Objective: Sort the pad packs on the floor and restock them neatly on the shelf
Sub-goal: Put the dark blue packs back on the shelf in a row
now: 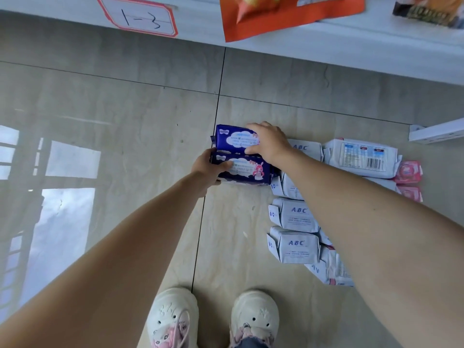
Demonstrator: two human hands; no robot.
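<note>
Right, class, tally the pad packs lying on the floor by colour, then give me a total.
Dark blue packs: 2
White packs: at least 6, as overlaps may hide more
Pink packs: 2
Total: at least 10

Both bare forearms reach forward and down from the bottom corners of the head view, converging toward the middle. The left hand [209,169] has its thumb on top and fingers curled around the near dark-blue pack [247,172], gripping its left end. The right hand [267,143], wrist bent and knuckles up, clasps the far dark-blue pack [232,138] from its right side, fingers over the top, thumb on its near edge.
</note>
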